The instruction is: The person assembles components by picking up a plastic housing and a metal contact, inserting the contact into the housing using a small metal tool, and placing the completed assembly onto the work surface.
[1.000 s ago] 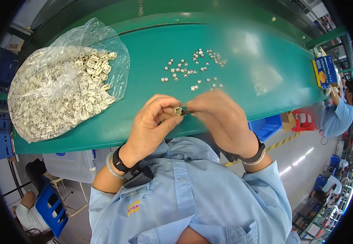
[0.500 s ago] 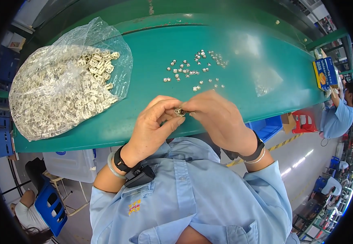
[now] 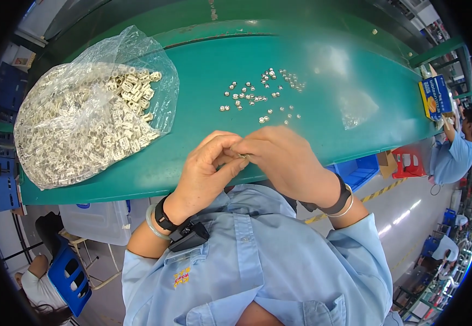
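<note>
Over the near edge of the green table, my left hand [image 3: 200, 168] pinches a small cream plastic part [image 3: 243, 156] between thumb and fingers. My right hand [image 3: 287, 160] meets it there, fingers closed and bent over the part. Most of the part is covered by the fingertips, and whatever the right fingers hold is hidden. Beyond my hands, several small shiny metal pieces [image 3: 255, 99], round in shape, lie scattered on the table. To the left is a large clear plastic bag [image 3: 162, 57], full of similar cream plastic parts [image 3: 132, 87] that show at its open mouth.
The green table [image 3: 203, 65] runs across in front of me, with a raised green wall behind it. A clear plastic piece [image 3: 358, 108] lies on the right side. A blue-and-yellow box [image 3: 436, 98] stands at the far right, near another person [image 3: 456, 157]. Below the table's edge are a blue bin [image 3: 358, 171] and red stool [image 3: 408, 162].
My right hand has shifted slightly left and closed over the part, which showed more plainly before. My left hand keeps its pinch almost in place.
</note>
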Action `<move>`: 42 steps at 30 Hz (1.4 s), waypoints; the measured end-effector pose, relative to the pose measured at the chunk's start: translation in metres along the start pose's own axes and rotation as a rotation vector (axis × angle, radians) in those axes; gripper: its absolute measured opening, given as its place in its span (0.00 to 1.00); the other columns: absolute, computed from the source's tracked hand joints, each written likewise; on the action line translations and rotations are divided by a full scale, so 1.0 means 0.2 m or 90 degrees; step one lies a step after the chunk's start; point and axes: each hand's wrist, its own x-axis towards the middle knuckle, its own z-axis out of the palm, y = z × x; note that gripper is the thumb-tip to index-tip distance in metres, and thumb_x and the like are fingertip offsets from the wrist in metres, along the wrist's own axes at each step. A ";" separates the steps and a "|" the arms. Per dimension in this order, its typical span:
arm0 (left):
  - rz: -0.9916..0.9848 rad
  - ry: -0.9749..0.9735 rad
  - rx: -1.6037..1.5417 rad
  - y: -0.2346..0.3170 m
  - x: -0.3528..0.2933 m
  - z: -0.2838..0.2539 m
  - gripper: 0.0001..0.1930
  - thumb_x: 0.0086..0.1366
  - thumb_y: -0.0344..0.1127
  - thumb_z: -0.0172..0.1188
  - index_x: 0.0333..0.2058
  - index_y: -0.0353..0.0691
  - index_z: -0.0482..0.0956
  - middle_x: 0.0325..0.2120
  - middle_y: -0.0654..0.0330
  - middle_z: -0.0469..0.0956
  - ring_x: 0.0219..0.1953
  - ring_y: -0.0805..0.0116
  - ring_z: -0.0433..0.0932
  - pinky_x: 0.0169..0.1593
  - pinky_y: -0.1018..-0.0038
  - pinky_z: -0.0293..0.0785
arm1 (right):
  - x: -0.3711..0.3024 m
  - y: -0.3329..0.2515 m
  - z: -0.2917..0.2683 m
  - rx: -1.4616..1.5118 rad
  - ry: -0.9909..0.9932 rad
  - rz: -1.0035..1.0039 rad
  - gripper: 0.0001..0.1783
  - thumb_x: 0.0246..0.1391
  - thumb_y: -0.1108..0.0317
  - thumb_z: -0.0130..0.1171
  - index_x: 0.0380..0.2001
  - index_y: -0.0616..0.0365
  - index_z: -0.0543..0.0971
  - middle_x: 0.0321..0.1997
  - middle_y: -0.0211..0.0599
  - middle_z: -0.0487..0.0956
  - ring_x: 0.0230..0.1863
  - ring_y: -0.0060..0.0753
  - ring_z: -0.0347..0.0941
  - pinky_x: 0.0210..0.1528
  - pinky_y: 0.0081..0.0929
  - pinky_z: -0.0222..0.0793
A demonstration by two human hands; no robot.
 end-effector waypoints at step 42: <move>0.250 -0.025 0.584 0.25 1.56 -0.35 0.12 0.57 0.30 0.60 0.41 0.33 0.77 0.31 0.53 0.79 0.36 0.61 0.78 0.41 0.69 0.74 | -0.20 0.18 0.00 0.156 0.113 0.128 0.11 0.48 0.80 0.61 0.37 0.61 0.79 0.35 0.40 0.79 0.35 0.41 0.75 0.35 0.32 0.72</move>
